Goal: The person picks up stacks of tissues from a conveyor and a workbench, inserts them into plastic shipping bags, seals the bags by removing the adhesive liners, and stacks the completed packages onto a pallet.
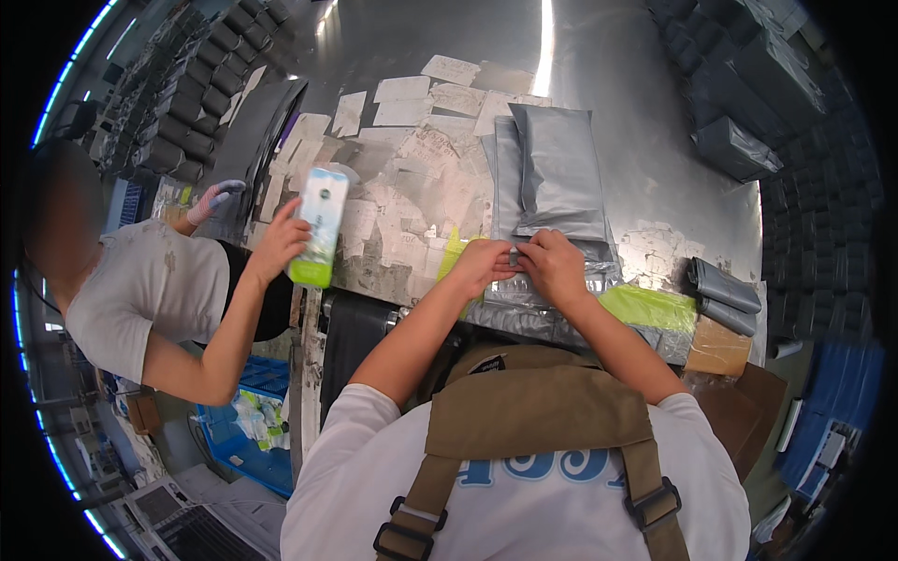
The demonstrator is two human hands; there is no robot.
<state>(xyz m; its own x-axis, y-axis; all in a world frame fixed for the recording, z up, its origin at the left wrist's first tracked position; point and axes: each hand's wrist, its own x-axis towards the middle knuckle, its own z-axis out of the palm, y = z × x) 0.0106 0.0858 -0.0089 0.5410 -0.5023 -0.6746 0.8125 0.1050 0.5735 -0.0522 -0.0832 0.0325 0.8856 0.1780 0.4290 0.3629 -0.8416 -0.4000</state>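
Observation:
A stack of grey plastic mailing bags [561, 173] lies on the metal table in front of me, the top one bulging slightly. My left hand [485, 264] and my right hand [558, 269] meet at its near end, fingertips almost touching. Both hands are closed in a pinch on the edge of the grey bag. The exact fold between the fingertips is too small to make out. At my left, a co-worker's bare hand holds a slim white and green package [323, 224] over the table edge. That person's other hand, gloved, rests farther back.
Worn paper labels [402, 89] cover the table [617, 56]. Rolled grey bags [725, 292] and a brown cardboard piece [718, 346] lie at the right edge. A blue crate [253, 458] stands low at the left. Stacked grey parcels [739, 150] line the far right.

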